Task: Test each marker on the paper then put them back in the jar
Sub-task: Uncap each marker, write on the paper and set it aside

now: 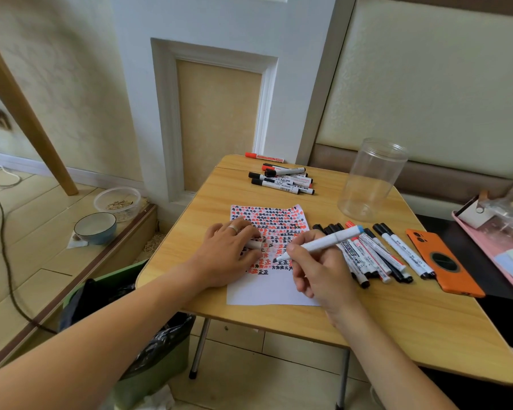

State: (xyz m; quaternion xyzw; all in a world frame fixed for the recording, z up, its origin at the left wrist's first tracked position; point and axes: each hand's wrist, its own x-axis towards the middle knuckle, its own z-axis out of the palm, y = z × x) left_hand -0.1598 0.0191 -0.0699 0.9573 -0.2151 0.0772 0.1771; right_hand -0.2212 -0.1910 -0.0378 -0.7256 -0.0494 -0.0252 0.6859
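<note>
A small wooden folding desk [279,315] carries a white sheet of paper [271,288] at its middle, its upper part covered in rows of small red and black marks. The lower rows read as the character 正; the rest is too small to read.

The right hand [319,273] pinches a white marker with a blue end [323,242] between thumb and curled fingers [301,254], in a writing grip. The marker tilts up to the right, and its dark tip touches the paper in the lowest row of marks.

The left hand [230,255] rests on the left part of the paper, its fingers curled over a small pale marker cap [253,244] that pokes out toward the right. A silver ring [234,229] sits on 1 finger.

Just right of the paper lies a pile of white markers with black and red caps [367,255], touching one another. Their barrels carry printed labels too small to read. A second group of markers [282,179] lies at the far edge of the desk, well apart from the hands.

A clear round plastic jar [370,179] stands upright at the far right of the desk, with no markers inside. An orange phone case [444,263] lies beside the near pile.
</note>
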